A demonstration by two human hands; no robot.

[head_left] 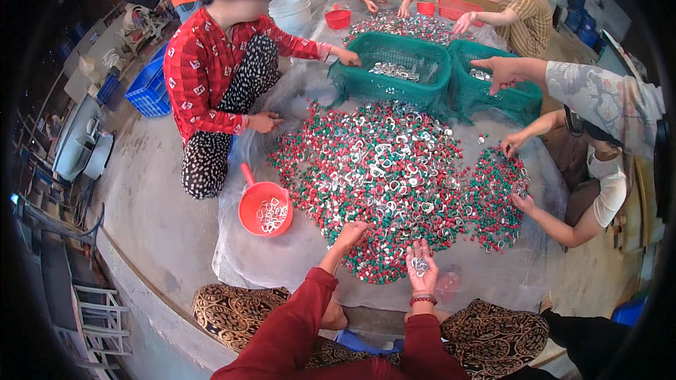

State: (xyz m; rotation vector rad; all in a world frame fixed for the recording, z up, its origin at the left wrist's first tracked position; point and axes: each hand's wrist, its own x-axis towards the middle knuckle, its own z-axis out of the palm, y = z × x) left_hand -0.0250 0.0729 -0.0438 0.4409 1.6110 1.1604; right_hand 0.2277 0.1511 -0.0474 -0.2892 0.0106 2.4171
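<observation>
A broad heap of small red, green and white pellets [331,204], mixed with silvery ring-shaped pieces [394,169], lies in front of me on a pale plastic sheet. My left hand [351,234] is at the heap's near edge with its fingers drawn together. Whatever it may pinch is too small to make out. To its right, my right hand [422,280] is turned palm up, cradling several silvery ring-shaped pieces [420,265]. Left of the heap sits a red plastic scoop [248,205] with pale rings [272,215] inside.
Two green baskets [359,88] lined with netting stand behind the heap. A person in red [201,63] squats at left; another person's hands [517,142] work a smaller pile at right. A patterned sleeve [598,91] reaches in. White buckets [290,10] stand farther back.
</observation>
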